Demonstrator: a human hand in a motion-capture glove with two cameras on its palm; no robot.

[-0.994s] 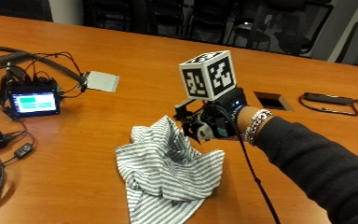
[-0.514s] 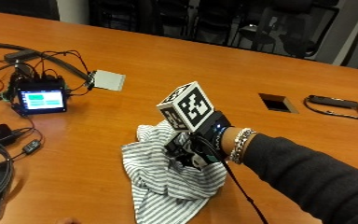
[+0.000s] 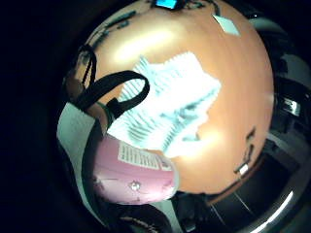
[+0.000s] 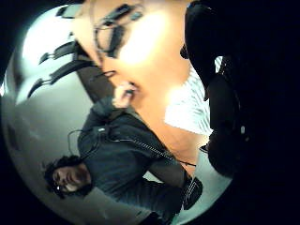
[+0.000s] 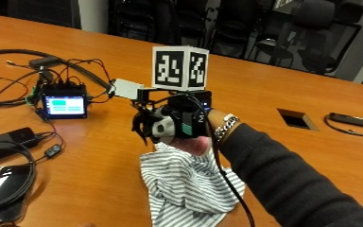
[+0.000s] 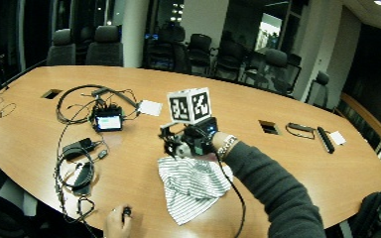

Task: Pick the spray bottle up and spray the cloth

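A grey-and-white striped cloth [image 5: 187, 184] lies crumpled on the wooden table [image 5: 282, 90]. My gloved right hand [image 5: 175, 125] is raised just above the cloth's far edge, fingers curled round a pink spray bottle [image 5: 193, 144]. In the little finger side palm view the pink bottle [image 3: 136, 174], with a white label, sits close against the palm, and the cloth [image 3: 170, 111] spreads on the table beyond it. The wide outside view shows the hand [image 6: 189, 141] over the cloth [image 6: 190, 186]. The nozzle's direction is unclear.
A small lit screen device [image 5: 65, 105] with tangled cables sits to the left, a white card [image 5: 126, 88] behind the hand. Black cables and a charger [image 5: 8, 139] lie at the near left. A table cutout [image 5: 293, 118] and a black object [image 5: 351, 120] lie to the right.
The hand has risen from low over the cloth to well above its far edge and turned more upright. The outside camera has shifted as well.
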